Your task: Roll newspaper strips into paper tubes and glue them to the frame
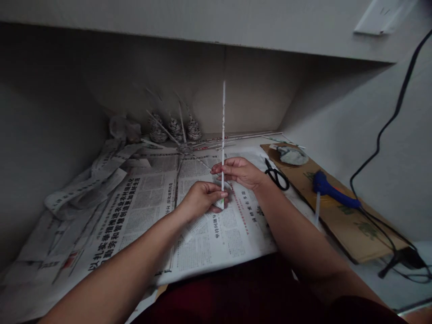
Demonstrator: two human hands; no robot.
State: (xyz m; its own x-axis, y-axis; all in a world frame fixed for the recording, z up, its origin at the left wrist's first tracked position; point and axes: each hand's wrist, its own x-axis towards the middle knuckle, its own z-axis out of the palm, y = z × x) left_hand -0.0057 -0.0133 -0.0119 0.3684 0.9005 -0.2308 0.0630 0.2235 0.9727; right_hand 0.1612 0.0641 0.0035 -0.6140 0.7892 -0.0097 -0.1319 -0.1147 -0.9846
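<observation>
Between both hands stands a thin rolled-paper tube (223,126), whitish with a few printed specks, held nearly upright. My left hand (202,197) is closed, pinching the tube near its lower end. A little higher, my right hand (242,173) has its thumb and fingers closed round the same tube. Printed newspaper (192,243) lies flat under both hands. Behind them is a small woven paper piece (185,149) with paper spokes sticking out of it. What is inside the fingers is partly hidden.
Three woven paper forms (175,129) stand against the back wall. Loose paper strips (97,180) pile up at left. On the right are black-handled scissors (277,176), a cardboard sheet (354,234), a blue glue gun (332,192) with its cord, and a grey lump (293,155). A shelf overhangs the back.
</observation>
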